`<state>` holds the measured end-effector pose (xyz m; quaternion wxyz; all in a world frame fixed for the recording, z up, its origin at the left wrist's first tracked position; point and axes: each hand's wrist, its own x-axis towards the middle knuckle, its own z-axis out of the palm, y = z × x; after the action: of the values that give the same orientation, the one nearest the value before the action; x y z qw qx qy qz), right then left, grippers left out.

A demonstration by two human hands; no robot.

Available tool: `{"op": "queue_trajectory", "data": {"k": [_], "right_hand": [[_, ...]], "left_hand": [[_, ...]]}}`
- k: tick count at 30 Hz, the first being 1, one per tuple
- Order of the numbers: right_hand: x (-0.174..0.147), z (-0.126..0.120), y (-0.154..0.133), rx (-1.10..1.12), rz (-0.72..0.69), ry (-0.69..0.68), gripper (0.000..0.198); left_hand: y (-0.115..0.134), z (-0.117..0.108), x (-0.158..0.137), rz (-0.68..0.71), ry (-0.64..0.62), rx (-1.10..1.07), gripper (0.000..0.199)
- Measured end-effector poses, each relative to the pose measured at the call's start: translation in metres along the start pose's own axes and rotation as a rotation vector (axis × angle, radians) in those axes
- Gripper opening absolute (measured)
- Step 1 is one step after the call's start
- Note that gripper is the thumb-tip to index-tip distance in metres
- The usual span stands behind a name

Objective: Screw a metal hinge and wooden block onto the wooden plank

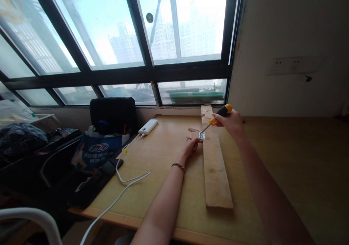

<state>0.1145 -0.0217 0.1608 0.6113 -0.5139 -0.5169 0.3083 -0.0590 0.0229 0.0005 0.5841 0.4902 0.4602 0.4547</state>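
Note:
A long wooden board (215, 168) lies lengthwise on the table. At its left edge, towards the far end, sits a silver metal hinge (202, 135), which also reaches onto a small wood piece (194, 130). My right hand (228, 120) is wrapped round the yellow and black handle of a screwdriver (224, 110). The screwdriver slants down to the left, its tip at the hinge. Beside the hinge, my left hand (192, 145) is closed with curled fingers at the small wood piece, which it seems to grip; the fingertips are partly hidden.
A white power bank (148, 127) with a white cable (128, 181) lies on the table (163, 165) at left. Beyond the left edge stand a black chair (113, 114) and a blue bag (95, 150). Windows rise behind; a wall socket (296, 66) is at right.

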Motion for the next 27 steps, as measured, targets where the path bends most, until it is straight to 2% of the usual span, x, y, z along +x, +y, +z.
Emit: {"op": "queue_trajectory", "data": {"k": [5,10,12,15,19,21,27], "right_hand": [[-0.001,-0.008,-0.001,-0.062,-0.130,0.076,0.043],[-0.009,-0.029,0.019,-0.364,-0.316,0.164,0.038],[-0.015,-0.045,0.039,-0.515,-0.436,0.135,0.032],[-0.030,-0.077,0.079,-0.662,-0.614,-0.104,0.028],[-0.054,-0.118,0.130,-0.821,-0.619,-0.315,0.049],[-0.063,-0.130,0.148,-0.856,-0.609,-0.348,0.053],[-0.068,-0.138,0.165,-0.838,-0.516,-0.368,0.057]], "left_hand": [[0.002,0.001,-0.002,-0.001,-0.016,-0.052,0.021],[0.006,0.003,-0.005,0.035,-0.023,-0.097,0.017],[0.007,0.003,-0.006,0.049,-0.018,-0.103,0.016],[0.008,0.004,-0.006,0.057,-0.016,-0.111,0.015],[0.008,0.004,-0.006,0.061,-0.017,-0.086,0.016],[0.008,0.004,-0.006,0.061,-0.013,-0.078,0.017],[0.002,0.003,-0.003,0.064,-0.008,-0.051,0.023]]}}
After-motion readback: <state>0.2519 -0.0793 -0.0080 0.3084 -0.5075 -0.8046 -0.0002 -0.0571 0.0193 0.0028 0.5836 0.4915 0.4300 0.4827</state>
